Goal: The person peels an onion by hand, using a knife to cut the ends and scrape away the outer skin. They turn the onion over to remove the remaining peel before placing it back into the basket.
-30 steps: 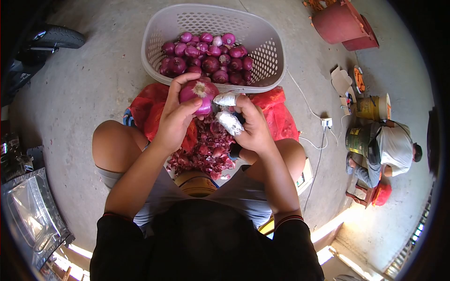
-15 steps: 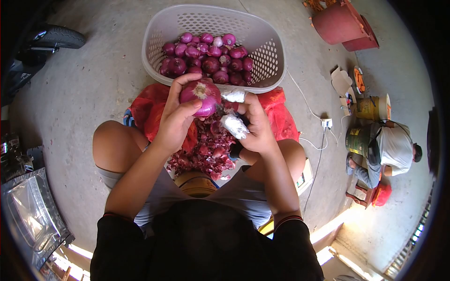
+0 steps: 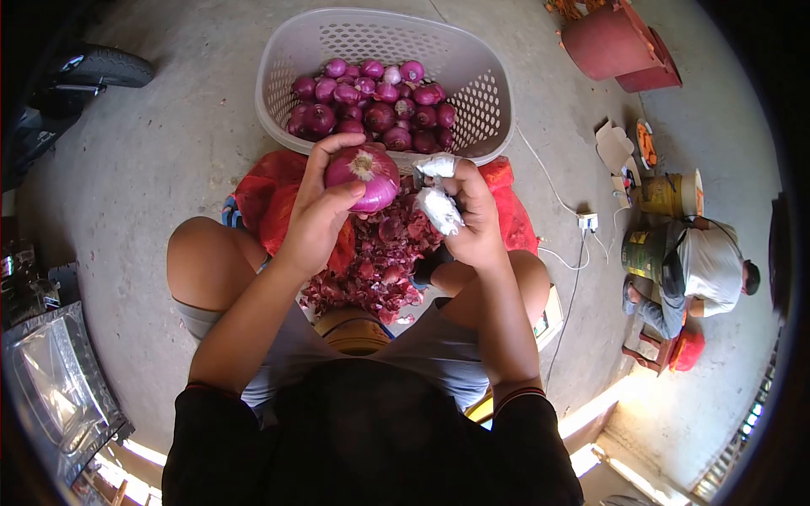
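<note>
A red onion [image 3: 364, 181] sits in my left hand [image 3: 314, 207], fingers curled round its far side and thumb pressed on its near side. Its pale, dry end faces up. Just to its right, apart from it, is my right hand [image 3: 475, 215], closed in a pinch. Silvery-white wrapping [image 3: 440, 210] covers its thumb and index fingertip. A small dark edge shows between those fingertips, too little to name. Below both hands lies a heap of onion skins [image 3: 388, 261] on red mesh sacking [image 3: 509, 211].
A grey plastic basket [image 3: 268, 84] holding several red onions stands just beyond my hands. My knees flank the skins. At the right are a power strip [image 3: 588, 222] with cords, buckets [image 3: 692, 192] and a seated person [image 3: 713, 266]. A tyre [image 3: 114, 67] is at the far left.
My right hand has moved a little to the right, away from the onion, widening the gap. My left hand and its onion have barely shifted.
</note>
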A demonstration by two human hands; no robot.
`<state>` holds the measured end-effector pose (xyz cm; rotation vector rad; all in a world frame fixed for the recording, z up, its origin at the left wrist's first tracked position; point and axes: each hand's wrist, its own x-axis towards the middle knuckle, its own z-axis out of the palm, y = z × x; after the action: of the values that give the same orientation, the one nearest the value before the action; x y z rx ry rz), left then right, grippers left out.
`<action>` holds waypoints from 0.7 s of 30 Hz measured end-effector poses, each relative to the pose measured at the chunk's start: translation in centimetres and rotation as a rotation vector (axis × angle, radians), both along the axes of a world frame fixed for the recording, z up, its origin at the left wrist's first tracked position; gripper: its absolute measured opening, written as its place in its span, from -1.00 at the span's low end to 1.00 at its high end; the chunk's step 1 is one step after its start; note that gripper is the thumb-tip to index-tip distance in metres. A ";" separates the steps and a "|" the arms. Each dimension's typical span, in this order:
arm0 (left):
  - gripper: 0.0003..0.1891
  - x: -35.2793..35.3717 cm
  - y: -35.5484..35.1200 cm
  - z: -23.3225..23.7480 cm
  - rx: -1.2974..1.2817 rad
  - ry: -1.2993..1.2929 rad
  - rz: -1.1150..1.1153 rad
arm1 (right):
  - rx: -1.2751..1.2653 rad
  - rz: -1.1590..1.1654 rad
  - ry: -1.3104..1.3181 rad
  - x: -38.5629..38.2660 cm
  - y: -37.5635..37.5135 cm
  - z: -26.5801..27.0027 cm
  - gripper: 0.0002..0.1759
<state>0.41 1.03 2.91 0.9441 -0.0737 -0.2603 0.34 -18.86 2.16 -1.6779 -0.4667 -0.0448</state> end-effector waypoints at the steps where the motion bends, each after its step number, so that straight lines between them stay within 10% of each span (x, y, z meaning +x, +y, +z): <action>1: -0.41 0.0 0.0 0.0 0.000 0.002 0.001 | -0.020 0.018 -0.002 -0.2 -0.1 0.0 -0.41; 21: -0.39 -0.1 -0.1 -0.1 0.012 -0.043 -0.020 | -0.062 0.018 0.118 -0.6 0.6 -0.4 -0.54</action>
<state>0.34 0.93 2.81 0.9618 -0.1213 -0.2592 -0.26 -18.29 1.79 -1.7267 -0.3977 0.0822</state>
